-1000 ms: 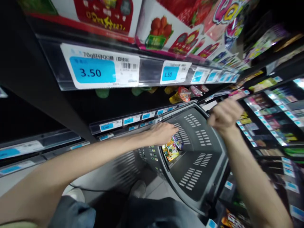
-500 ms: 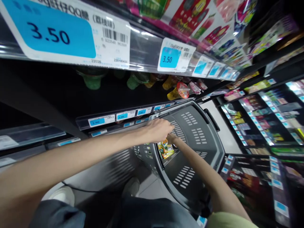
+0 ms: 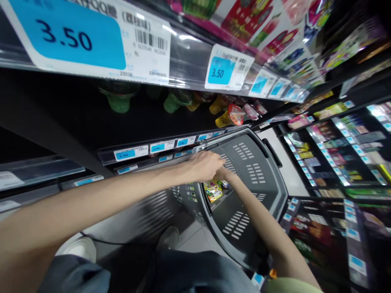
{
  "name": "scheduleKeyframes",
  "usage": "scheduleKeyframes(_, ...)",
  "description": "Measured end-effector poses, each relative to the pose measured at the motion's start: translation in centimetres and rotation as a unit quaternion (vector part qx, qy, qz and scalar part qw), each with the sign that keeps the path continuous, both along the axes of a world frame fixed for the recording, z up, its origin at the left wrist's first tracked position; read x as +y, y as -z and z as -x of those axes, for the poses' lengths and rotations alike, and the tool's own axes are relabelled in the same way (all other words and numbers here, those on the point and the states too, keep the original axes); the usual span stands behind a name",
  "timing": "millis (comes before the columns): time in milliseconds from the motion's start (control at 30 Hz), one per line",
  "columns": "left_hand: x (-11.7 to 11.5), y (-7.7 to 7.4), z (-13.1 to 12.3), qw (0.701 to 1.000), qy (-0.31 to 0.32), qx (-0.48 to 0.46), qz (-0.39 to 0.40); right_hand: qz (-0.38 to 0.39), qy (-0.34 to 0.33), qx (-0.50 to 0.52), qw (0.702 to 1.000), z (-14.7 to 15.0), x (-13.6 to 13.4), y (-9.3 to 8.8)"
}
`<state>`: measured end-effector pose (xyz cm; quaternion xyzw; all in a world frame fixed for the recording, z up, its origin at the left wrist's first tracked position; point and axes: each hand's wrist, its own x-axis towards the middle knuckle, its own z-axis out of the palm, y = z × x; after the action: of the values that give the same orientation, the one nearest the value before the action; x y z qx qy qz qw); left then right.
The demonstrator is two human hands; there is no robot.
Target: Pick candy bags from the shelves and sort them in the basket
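Note:
My left hand is over the opening of a grey shopping basket, back of the hand upward and fingers curled down. My right hand meets it from the right, also inside the basket's opening. The left hand covers most of the right fingers. Whatever lies between the two hands is hidden. Just below them, small colourful snack packets, yellow and green, lie in the basket. The basket is tilted, showing its slotted dark inner wall.
A shelf edge with a price tag crosses above the hands. Jelly cups stand on the shelf beneath it, and lower price tags run beside the basket. More stocked shelves stand at right. My shoe is on the tiled floor.
My right hand has shifted slightly up and right, further behind the left. An orange bit of packaging seen under the hands earlier no longer shows there. The basket has barely moved.

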<state>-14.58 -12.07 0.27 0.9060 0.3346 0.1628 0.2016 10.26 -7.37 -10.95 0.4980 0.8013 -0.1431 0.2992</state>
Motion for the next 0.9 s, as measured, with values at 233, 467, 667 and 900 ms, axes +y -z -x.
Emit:
scheduleKeyframes(233, 0.0, 0.5, 0.5, 0.997, 0.015, -0.055, -0.058, 0.019, 0.081, 0.259, 0.962, 0.6, -0.7, -9.2)
scheduleKeyframes(467, 0.0, 0.8, 0.5, 0.994, 0.045, -0.05, -0.088, 0.047, 0.385, 0.56, 0.732, -3.6, -2.6, -10.2)
scheduleKeyframes(667, 0.3, 1.9, 0.5, 0.972, 0.05, -0.202, -0.106, 0.109, 0.429, 0.609, 0.659, -1.3, -3.9, -8.8)
scheduleKeyframes(900, 1.0, 1.9, 1.1, 0.949, 0.086, -0.304, 0.002, 0.137, 0.422, 0.641, 0.626, 2.9, -5.1, -8.2)
